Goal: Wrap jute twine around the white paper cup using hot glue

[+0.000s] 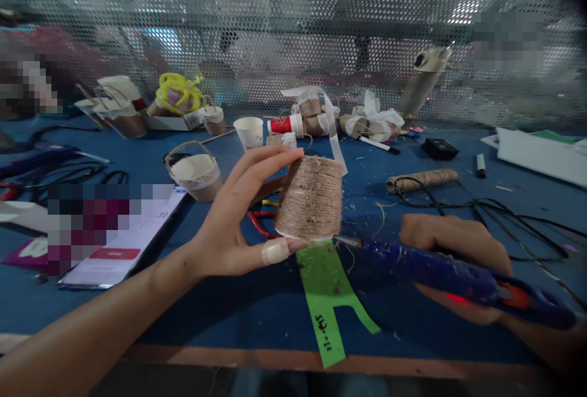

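Observation:
My left hand (233, 219) grips a twine-wrapped paper cup (310, 198), fingers on its upper end and the thumb, with a bandage round it, under the lower edge. A white rim shows along the cup's lower edge. In my right hand (458, 244) is a blue hot glue gun (431, 268), its metal nozzle close to the cup's lower right edge. Whether the nozzle touches the cup I cannot tell. A thin strand hangs near the nozzle. Under the cup lies a green paper piece (328, 299) with handwriting. Behind the cup, red-handled scissors (261, 226) are partly hidden.
A small handled basket (197, 174) and a phone (128, 238) lie to the left. Paper cups (249, 132) and wrapped cups stand along the back by the perforated metal screen (293, 24). On the right are a twine roll (424, 181), black cables (495, 207) and white sheets (541, 155).

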